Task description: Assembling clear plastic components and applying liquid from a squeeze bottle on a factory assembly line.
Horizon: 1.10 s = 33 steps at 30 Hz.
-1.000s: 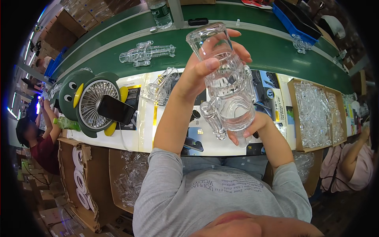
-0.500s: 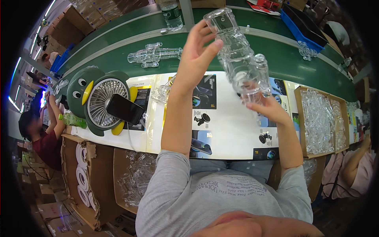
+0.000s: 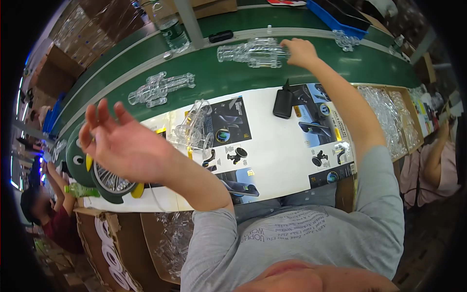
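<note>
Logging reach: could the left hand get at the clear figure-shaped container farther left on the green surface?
Probably yes: the left hand is open, empty and close, with nothing visible between it and the clear figure-shaped container.

Green penguin-shaped fan [image 3: 109, 181], partly hidden behind the bare left hand [image 3: 127, 148]. Transparent, robot-shaped plastic figure [image 3: 255, 52], its right end partly covered by the right hand [image 3: 300, 53]. Blue rectangular tray [image 3: 335, 20], cut off by the upper edge. Brown cardboard cartons [image 3: 58, 68], upper left, blurred.

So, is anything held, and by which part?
The right hand is at the right end of the clear figure-shaped container; whether it grips cannot be told. The open left hand holds nothing.
</note>
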### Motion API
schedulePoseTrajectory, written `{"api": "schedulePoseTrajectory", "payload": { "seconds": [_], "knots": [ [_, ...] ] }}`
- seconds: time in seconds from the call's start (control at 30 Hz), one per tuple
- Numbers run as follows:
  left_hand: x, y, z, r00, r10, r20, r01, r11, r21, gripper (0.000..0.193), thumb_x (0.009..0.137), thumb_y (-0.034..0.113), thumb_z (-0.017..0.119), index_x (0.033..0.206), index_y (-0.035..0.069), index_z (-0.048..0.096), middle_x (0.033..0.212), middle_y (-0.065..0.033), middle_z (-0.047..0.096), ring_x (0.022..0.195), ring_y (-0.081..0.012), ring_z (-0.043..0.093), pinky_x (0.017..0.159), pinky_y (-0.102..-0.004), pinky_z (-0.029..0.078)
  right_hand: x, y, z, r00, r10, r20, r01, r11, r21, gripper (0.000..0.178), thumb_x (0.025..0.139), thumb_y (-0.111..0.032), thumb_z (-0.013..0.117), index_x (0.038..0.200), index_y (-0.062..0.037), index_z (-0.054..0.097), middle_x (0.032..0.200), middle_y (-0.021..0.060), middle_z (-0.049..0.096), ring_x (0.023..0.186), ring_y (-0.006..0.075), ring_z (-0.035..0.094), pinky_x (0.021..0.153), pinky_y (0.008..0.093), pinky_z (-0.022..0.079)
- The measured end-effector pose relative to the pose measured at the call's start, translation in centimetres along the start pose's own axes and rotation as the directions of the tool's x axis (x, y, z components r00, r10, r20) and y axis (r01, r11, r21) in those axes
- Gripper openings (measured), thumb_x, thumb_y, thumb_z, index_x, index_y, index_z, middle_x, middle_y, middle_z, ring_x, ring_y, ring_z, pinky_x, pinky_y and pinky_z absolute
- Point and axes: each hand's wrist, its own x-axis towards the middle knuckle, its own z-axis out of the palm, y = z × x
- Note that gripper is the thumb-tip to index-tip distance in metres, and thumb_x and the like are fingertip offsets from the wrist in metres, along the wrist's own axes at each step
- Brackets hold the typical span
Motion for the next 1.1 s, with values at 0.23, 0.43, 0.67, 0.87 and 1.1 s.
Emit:
{"api": "schedulePoseTrajectory", "payload": {
  "seconds": [0.23,0.43,0.67,0.87,1.1],
  "knots": [
    [-0.4,0.5,0.7,0.999,0.025,0.032,-0.027,0.998,0.064,0.022,0.083,0.013,0.046,0.104,0.006,0.049,0.109,-0.0182,0.054,0.097,-0.0266,0.052,0.080,-0.0371,0.042,2.8,-0.6,3.7,0.996,0.019,0.086,-0.009,0.994,-0.109,0.045,0.067,-0.013,0.068,0.109,-0.0245,0.057,0.099,0.0072,0.059,0.100,0.0244,0.056,0.085,0.0362,0.041],
    [-0.8,-0.1,1.0,0.999,0.002,0.045,-0.005,0.998,0.058,0.023,0.082,0.012,0.047,0.104,0.006,0.049,0.110,-0.0185,0.053,0.096,-0.0269,0.052,0.079,-0.0364,0.042,3.8,0.3,5.6,0.996,-0.022,0.085,0.034,0.989,-0.146,0.055,0.064,-0.011,0.071,0.114,-0.0266,0.053,0.101,0.0053,0.057,0.105,0.0242,0.053,0.088,0.0378,0.039],
    [-0.8,-0.2,1.0,0.997,0.016,0.073,-0.020,0.998,0.054,0.023,0.082,0.012,0.048,0.104,0.007,0.049,0.110,-0.0186,0.053,0.095,-0.0265,0.052,0.079,-0.0360,0.042,2.9,0.5,5.5,1.000,-0.013,0.000,0.012,0.980,-0.197,0.050,0.072,-0.007,0.063,0.117,-0.0275,0.053,0.105,0.0049,0.057,0.110,0.0224,0.049,0.087,0.0424,0.038],
    [-1.1,-0.4,1.2,0.996,0.013,0.084,-0.021,0.995,0.094,0.022,0.082,0.012,0.048,0.103,0.006,0.049,0.109,-0.0173,0.055,0.093,-0.0259,0.054,0.078,-0.0354,0.042,-3.9,-1.7,2.0,0.980,0.009,-0.197,0.036,0.974,0.224,0.052,0.072,-0.003,0.061,0.119,-0.0208,0.051,0.112,0.0073,0.055,0.111,0.0246,0.049,0.091,0.0386,0.041],
    [-2.5,-1.0,2.5,0.976,-0.006,0.216,-0.016,0.995,0.097,0.020,0.082,0.007,0.046,0.101,0.003,0.047,0.106,-0.0189,0.055,0.089,-0.0249,0.057,0.074,-0.0332,0.045,-13.1,-4.8,1.5,0.893,0.282,-0.350,0.049,0.712,0.700,0.028,0.076,0.001,0.054,0.102,-0.0066,0.059,0.101,0.0098,0.059,0.096,0.0249,0.056,0.082,0.0327,0.045]
  ]
}}
